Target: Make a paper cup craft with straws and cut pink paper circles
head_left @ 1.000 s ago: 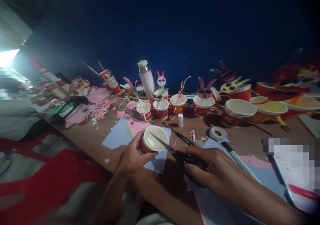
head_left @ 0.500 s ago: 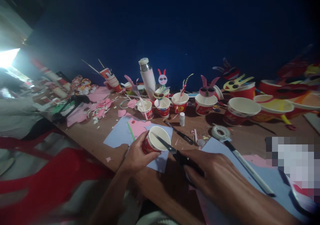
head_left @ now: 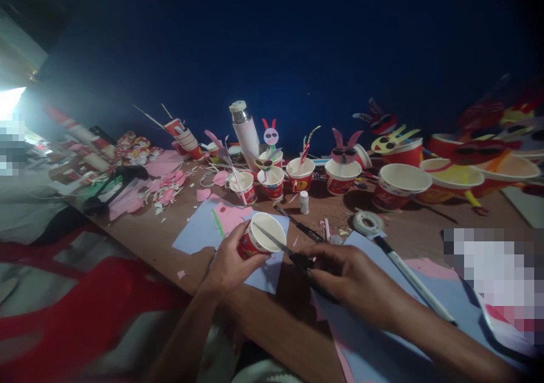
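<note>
My left hand (head_left: 227,261) is closed around a red paper cup (head_left: 250,246), tilted with its white mouth towards the right. Black-handled scissors (head_left: 302,262) are gripped in my right hand (head_left: 346,275). Their narrow blades lie over the cup's mouth, pointing up and left. Whether the blades touch the inner wall I cannot tell. Under the cup is a pale blue sheet (head_left: 191,233) with a pink paper piece (head_left: 232,216) on it.
Several red cups with paper rabbit figures, such as one cup (head_left: 342,178), line the back before a white flask (head_left: 246,136). A tape roll (head_left: 368,222), a marker (head_left: 414,281) and a small white bottle (head_left: 304,201) lie nearer. Pink scraps (head_left: 170,187) cover the left.
My right hand has shifted its hold on the scissors, with its fingers farther forward and looser around the handle. The whole view has moved slightly. My left hand still holds the cup.
</note>
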A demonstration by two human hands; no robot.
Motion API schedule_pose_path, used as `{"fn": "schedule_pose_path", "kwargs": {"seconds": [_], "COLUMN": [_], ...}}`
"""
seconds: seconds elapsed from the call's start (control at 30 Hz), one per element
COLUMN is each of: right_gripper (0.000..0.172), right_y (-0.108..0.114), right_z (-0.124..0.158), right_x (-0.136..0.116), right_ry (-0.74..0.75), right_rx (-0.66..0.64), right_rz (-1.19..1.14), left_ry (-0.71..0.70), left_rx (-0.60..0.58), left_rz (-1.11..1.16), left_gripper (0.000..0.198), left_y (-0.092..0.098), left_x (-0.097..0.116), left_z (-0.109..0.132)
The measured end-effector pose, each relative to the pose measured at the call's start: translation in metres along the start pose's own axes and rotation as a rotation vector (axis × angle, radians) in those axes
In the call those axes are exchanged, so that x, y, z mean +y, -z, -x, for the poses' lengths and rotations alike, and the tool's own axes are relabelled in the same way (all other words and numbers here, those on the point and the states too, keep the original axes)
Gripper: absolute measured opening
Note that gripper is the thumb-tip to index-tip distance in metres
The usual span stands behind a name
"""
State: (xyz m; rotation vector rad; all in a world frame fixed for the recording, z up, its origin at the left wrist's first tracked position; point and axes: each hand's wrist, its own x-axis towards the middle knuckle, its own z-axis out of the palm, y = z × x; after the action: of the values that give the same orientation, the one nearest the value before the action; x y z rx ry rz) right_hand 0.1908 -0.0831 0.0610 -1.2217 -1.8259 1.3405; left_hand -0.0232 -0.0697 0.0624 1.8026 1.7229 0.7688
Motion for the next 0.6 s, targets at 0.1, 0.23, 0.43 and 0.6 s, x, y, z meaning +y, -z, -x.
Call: {"fn": "schedule_pose_path", "kwargs": {"seconds": [0.1,0.23,0.43,0.6], "right_gripper": [0.023,0.019,0.024,0.031], "right_y": [0.000,-0.006,-0.013,-0.005], "right_z": [-0.004,0.000,0.009,0.004], "right_x": [0.003,0.001,-0.004,-0.002], "right_ry": [-0.131,-0.002,0.188,0.163], "right_rx": [-0.033,0.025,0.113,0.082], "right_rz": [-0.259,-0.039,0.691,0.421], "left_ry": [-0.011,-0.013,-0.017,-0.036], "left_rx": [0.008,0.005,0.008,0.020], "left_rz": [0.018,-0.028,-0.119,-0.009], "left_gripper": [0.051,0.053,0.058,0.069], "left_y": [0.000,0.000,0.000,-0.006], "left_x": [-0.001,-0.003,0.000,-0.009], "left_z": [-0.002,-0.003,-0.002,-0.002]}}
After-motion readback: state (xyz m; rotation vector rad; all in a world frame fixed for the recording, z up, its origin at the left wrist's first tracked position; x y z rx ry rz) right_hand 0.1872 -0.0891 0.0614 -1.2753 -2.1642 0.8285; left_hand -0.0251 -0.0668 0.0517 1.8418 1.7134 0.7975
